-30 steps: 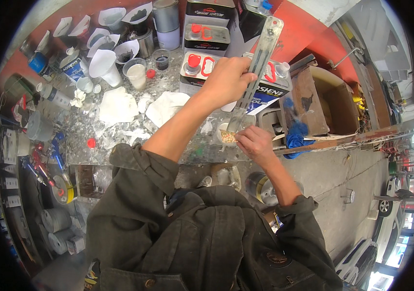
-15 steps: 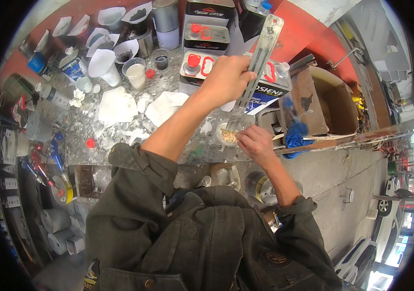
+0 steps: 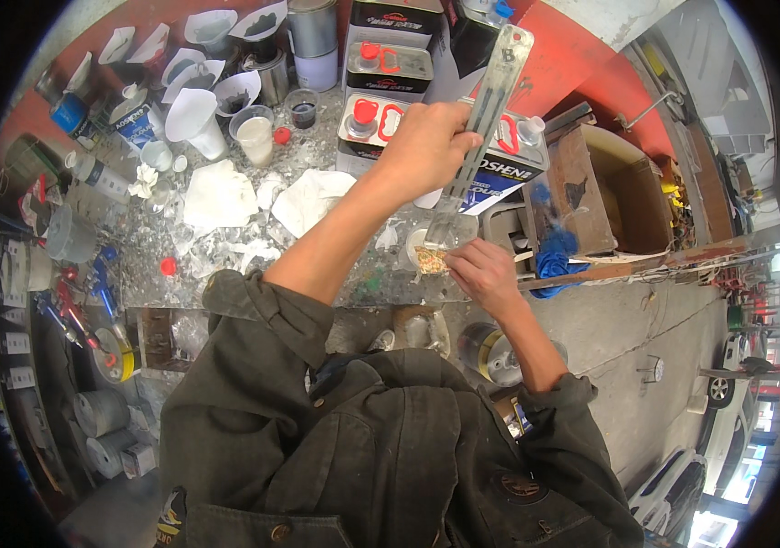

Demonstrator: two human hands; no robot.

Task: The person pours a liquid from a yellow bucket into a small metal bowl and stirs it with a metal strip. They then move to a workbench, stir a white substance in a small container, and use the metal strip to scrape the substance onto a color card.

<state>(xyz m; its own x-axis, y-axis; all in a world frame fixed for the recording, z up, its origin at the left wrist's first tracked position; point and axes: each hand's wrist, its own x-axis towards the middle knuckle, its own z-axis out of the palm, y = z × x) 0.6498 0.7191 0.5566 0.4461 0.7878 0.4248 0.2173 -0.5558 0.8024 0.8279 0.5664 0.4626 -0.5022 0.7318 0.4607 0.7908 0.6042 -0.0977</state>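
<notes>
My left hand (image 3: 434,146) is closed round the upper part of a long, flat mixing stick (image 3: 502,82), a grey ruler-like strip with dark markings. The stick slants down toward me, its lower end over the bench's front edge. There my right hand (image 3: 484,274) pinches a small speckled yellow and orange scrap (image 3: 429,262), paper or cloth, beside the stick's lower tip. Just behind the scrap shows the pale rim of a small round cup (image 3: 415,241); its contents are mostly hidden. A blue and white metal can (image 3: 510,178) with a red handle stands behind the stick.
Cups with paper strainers (image 3: 196,123) and a cup of cream liquid (image 3: 254,137) stand on the stained bench (image 3: 148,274). White paper sheets (image 3: 221,194) lie left of my arm. Spray guns (image 3: 107,283) hang at the left. A cardboard box (image 3: 622,196) sits to the right.
The speckled scrap shows more of its surface and hangs a little lower, past the stick's tip. My left hand and the stick have barely moved.
</notes>
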